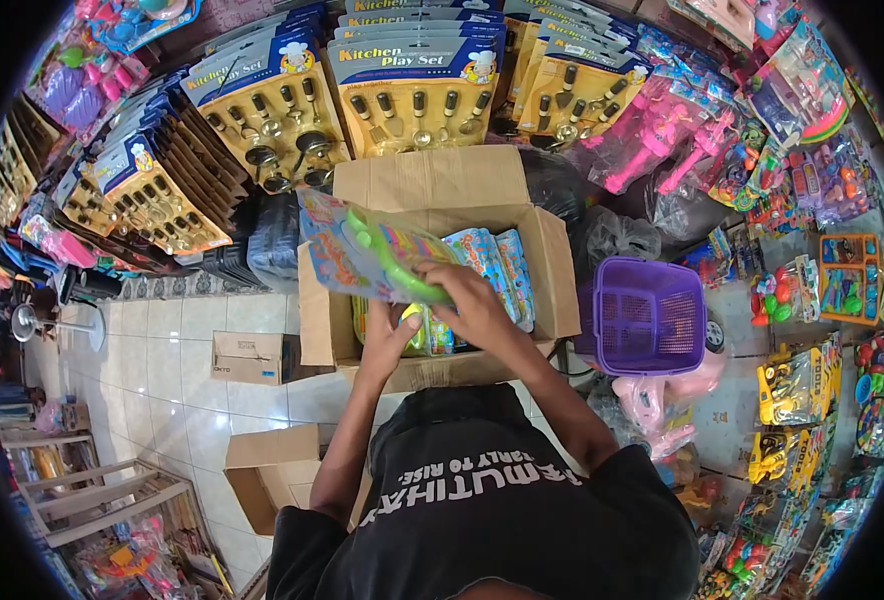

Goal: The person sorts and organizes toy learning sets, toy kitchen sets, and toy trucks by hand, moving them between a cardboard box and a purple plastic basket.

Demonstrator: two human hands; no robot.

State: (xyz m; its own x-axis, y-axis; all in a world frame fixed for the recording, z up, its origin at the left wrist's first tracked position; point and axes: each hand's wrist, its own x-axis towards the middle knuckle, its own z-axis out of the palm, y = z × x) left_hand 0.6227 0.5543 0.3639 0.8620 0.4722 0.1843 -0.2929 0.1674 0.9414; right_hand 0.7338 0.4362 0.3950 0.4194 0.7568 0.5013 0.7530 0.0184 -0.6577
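Observation:
A carded toy pack (347, 250) with a bright green plastic toy on its front is tilted up over an open cardboard box (558, 265). My right hand (470, 300) grips the pack's right edge, fingers bent over its front. At the lower edge of the pack is my left hand (387, 340), thumb raised and the other fingers partly behind the card, so its hold is not plain. Inside the box lie several similar colourful packs (515, 275) with blue cards, some hidden under my hands and the lifted pack.
Several Kitchen Play Set cards (417, 95) stand behind the box. To its right is a purple basket (650, 365), with pink bagged toys around. On the tiled floor at left sit a small carton (247, 357) and an open carton (272, 450). Wooden racks (112, 500) stand lower left.

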